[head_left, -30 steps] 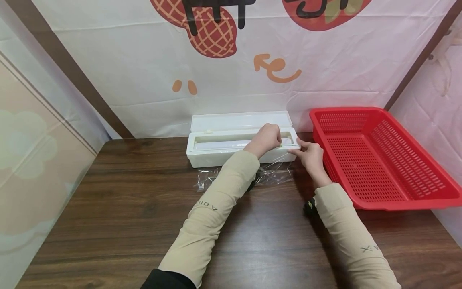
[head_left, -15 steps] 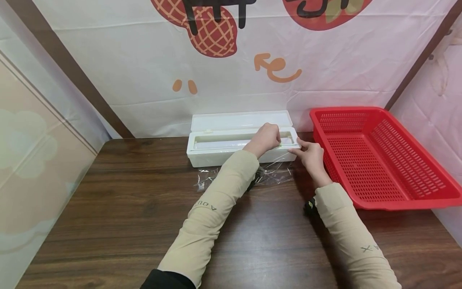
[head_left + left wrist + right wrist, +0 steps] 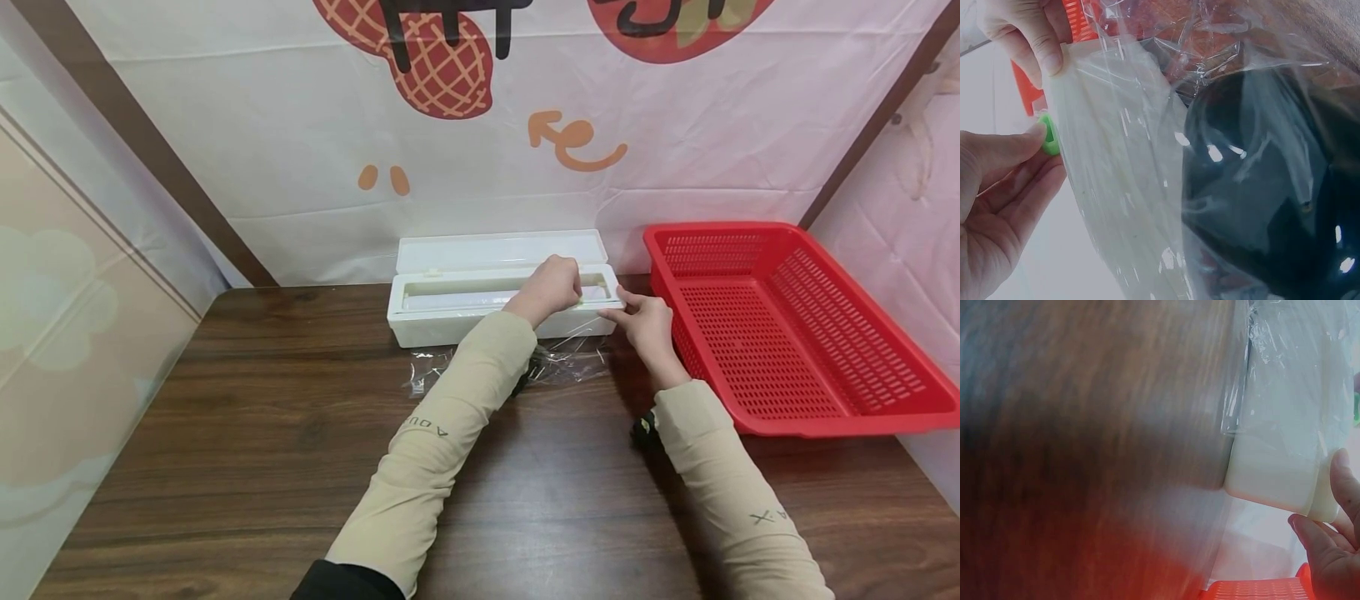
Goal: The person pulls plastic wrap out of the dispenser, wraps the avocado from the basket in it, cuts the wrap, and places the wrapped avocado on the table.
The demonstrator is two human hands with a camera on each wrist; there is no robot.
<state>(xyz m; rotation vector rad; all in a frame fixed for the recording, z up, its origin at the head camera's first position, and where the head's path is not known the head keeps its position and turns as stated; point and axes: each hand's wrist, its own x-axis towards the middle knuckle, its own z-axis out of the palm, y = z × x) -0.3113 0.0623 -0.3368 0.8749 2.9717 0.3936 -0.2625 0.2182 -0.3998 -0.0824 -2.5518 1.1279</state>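
Note:
A long white cling film dispenser box (image 3: 435,329) stands at the back of the table in the head view, its lid (image 3: 498,252) tipped back. Inside lies a pale roll (image 3: 457,300). Clear film (image 3: 431,371) hangs over the front and spreads onto the tabletop. My left hand (image 3: 547,290) reaches over the box's right part; in the left wrist view its thumb and fingers pinch a small green slide cutter (image 3: 1051,139) at the box's edge. My right hand (image 3: 648,329) grips the box's right end, thumb and fingers on the corner, as the right wrist view also shows.
A red perforated plastic basket (image 3: 847,427) stands to the right, close beside my right hand. Behind the box hangs a white printed cloth (image 3: 300,167). The brown wooden table (image 3: 262,467) stretches in front of and left of the box.
My left hand has shifted very slightly left along the box. My right hand, the box and the basket stay where they were.

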